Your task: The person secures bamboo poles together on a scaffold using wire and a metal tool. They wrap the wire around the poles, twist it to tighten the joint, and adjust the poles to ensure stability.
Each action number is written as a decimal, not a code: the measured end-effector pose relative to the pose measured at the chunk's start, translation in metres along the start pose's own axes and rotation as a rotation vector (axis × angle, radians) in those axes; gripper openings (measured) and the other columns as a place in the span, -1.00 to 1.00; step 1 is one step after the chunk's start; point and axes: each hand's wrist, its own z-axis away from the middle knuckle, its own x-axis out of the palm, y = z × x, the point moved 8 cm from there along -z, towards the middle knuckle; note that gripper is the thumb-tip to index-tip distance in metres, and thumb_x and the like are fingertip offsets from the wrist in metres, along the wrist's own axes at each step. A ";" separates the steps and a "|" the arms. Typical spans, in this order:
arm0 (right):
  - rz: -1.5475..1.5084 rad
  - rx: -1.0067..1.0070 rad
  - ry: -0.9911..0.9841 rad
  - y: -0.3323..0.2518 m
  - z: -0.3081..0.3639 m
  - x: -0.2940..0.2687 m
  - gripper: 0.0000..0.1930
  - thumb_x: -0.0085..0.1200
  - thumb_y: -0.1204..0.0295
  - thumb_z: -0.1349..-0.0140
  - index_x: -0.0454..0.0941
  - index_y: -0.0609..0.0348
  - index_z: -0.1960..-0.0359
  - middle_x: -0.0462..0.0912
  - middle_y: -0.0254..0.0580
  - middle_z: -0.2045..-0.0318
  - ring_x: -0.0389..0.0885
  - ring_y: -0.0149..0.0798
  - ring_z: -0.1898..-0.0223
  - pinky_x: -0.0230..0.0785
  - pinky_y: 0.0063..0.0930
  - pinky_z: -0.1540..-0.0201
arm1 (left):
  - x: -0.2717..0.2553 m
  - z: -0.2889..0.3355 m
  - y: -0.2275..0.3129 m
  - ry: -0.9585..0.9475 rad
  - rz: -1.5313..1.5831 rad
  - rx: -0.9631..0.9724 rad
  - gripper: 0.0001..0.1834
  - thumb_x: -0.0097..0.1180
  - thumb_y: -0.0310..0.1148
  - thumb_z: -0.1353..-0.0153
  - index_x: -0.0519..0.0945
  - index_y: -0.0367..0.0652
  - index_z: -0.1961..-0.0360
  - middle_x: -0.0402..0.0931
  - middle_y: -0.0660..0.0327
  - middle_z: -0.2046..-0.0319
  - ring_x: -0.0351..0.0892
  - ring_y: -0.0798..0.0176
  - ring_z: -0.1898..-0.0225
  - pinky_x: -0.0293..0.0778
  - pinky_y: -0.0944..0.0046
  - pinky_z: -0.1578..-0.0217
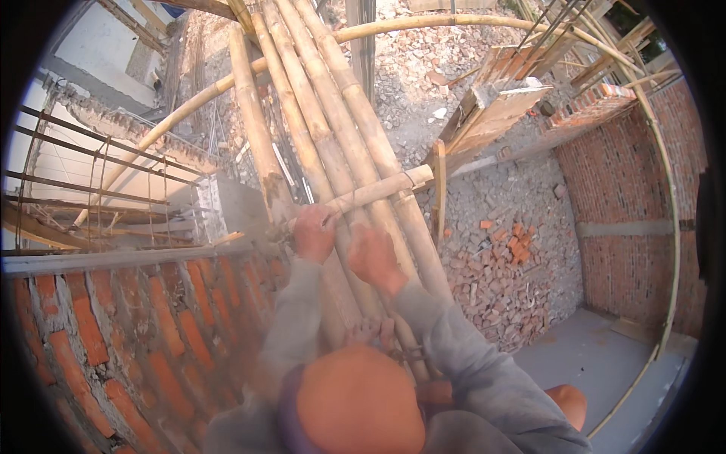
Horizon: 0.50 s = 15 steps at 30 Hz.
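Observation:
Several long bamboo poles point(355, 163) lie side by side, running from beneath me to the far end. Across them rests a short bamboo crosspiece point(382, 189). At its left end my left hand point(314, 233) is closed, its fingers curled against the bamboo; what it grips is hidden. Just right of it and slightly nearer, my right hand point(372, 256) is closed in a fist over the poles, below the crosspiece. Anything inside that fist cannot be made out. My bare toes point(370, 333) rest on the poles behind my raised knee point(359, 401).
A brick wall top point(128, 325) fills the near left, with steel bars point(91, 163) beyond it. Far below on the right lie broken bricks point(507, 280) and a grey floor point(597, 363). A curved bamboo pole point(454, 20) crosses the far side; wooden boards point(491, 113) stand at right.

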 end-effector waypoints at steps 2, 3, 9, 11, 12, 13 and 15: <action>-0.023 0.015 -0.018 -0.004 0.000 0.001 -0.87 0.14 0.48 -0.25 0.58 0.33 0.34 0.65 0.40 0.52 0.71 0.45 0.38 0.54 0.28 0.27 | 0.003 0.004 0.006 -0.007 -0.009 0.081 -0.89 0.46 -0.38 -0.18 0.75 -0.13 0.35 0.68 0.08 0.31 0.67 -0.11 0.15 0.57 -0.10 0.09; -0.030 0.018 -0.012 -0.006 0.000 0.001 -0.87 0.13 0.48 -0.25 0.57 0.34 0.34 0.65 0.42 0.52 0.71 0.46 0.38 0.54 0.29 0.27 | 0.003 0.003 0.005 0.015 0.015 0.089 -0.90 0.45 -0.39 -0.18 0.75 -0.13 0.34 0.69 0.08 0.32 0.67 -0.12 0.17 0.58 -0.09 0.10; 0.053 -0.060 -0.057 -0.012 0.006 0.011 -0.84 0.14 0.49 -0.26 0.62 0.32 0.20 0.65 0.29 0.55 0.71 0.40 0.44 0.54 0.20 0.37 | 0.013 -0.013 -0.012 0.026 0.064 0.074 -0.93 0.43 -0.48 -0.13 0.76 -0.17 0.35 0.73 0.07 0.33 0.71 -0.11 0.22 0.61 -0.06 0.13; 0.088 -0.090 -0.078 -0.013 0.006 0.019 -0.76 0.15 0.49 -0.22 0.63 0.40 0.14 0.67 0.25 0.55 0.73 0.34 0.45 0.56 0.15 0.38 | 0.016 -0.018 -0.012 0.006 0.101 0.073 -0.94 0.43 -0.50 -0.10 0.77 -0.18 0.37 0.75 0.07 0.33 0.72 -0.09 0.23 0.61 -0.04 0.14; 0.116 -0.102 -0.092 -0.013 0.007 0.025 -0.70 0.16 0.49 -0.18 0.62 0.46 0.10 0.69 0.24 0.55 0.75 0.30 0.46 0.57 0.12 0.38 | 0.017 -0.019 -0.012 -0.012 0.129 0.062 -0.94 0.42 -0.51 -0.10 0.77 -0.18 0.38 0.75 0.07 0.33 0.72 -0.09 0.23 0.61 -0.04 0.14; 0.145 -0.117 -0.102 -0.013 0.008 0.029 -0.64 0.16 0.50 -0.14 0.62 0.52 0.06 0.70 0.22 0.54 0.77 0.25 0.46 0.59 0.09 0.39 | 0.017 -0.021 -0.012 -0.028 0.156 0.055 -0.95 0.41 -0.51 -0.10 0.77 -0.18 0.39 0.75 0.07 0.33 0.71 -0.09 0.23 0.61 -0.03 0.15; 0.205 -0.178 -0.122 -0.013 0.011 0.038 -0.54 0.17 0.49 -0.14 0.60 0.60 -0.06 0.73 0.20 0.51 0.79 0.19 0.46 0.61 0.03 0.39 | 0.020 -0.025 -0.007 -0.084 0.151 0.124 -0.94 0.42 -0.50 -0.07 0.77 -0.19 0.40 0.72 0.06 0.36 0.70 -0.09 0.23 0.60 -0.03 0.15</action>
